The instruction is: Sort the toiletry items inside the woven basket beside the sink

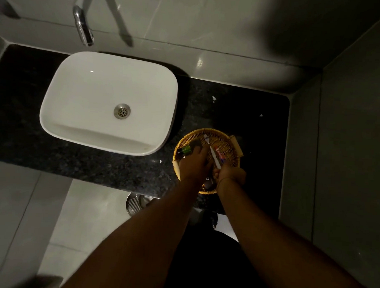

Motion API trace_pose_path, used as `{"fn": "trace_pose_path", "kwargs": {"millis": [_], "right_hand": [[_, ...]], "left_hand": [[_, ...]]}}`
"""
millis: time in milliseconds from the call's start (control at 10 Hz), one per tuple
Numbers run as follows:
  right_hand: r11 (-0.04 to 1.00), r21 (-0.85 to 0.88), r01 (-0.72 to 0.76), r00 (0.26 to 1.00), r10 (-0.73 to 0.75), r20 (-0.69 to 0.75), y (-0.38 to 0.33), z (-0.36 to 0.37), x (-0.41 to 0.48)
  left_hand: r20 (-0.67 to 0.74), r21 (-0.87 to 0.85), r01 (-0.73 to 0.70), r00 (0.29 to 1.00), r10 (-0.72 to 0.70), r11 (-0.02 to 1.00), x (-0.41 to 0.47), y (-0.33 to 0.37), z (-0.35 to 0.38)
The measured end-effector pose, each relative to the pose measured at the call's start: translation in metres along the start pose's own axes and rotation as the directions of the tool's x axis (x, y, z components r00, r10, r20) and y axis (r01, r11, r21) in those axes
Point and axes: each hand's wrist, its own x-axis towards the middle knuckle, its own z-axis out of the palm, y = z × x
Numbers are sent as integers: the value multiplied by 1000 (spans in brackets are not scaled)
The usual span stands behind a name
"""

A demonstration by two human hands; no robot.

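A round woven basket stands on the dark counter just right of the sink. Inside it lie a white toothbrush, a red and white tube and a small green bottle at the left rim. My left hand reaches into the basket's left half, fingers bent over dark items I cannot make out. My right hand is closed around the toothbrush's near end at the basket's near right side. The basket's near part is hidden by both hands.
A white basin with a metal drain sits on the black granite counter; a chrome tap hangs above it. Grey tiled walls close in behind and at the right. A round metal object shows below the counter edge.
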Motion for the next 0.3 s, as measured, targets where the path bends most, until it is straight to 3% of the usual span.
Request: {"fn": "trace_pose_path", "kwargs": {"millis": [100,200,300], "right_hand": [[982,-133,135,991,-136,1,1,-8,-9],[850,-342,400,913,-401,71,-11,-17,-28],[665,-371,648,759,-608,234,-45,-13,-56]], "left_hand": [[-51,-20,26,998,-27,999,-6,0,-10],[-108,31,30,994,-27,999,-20,-6,-34],[-201,113,23,980,0,993,-25,-18,-58]]}}
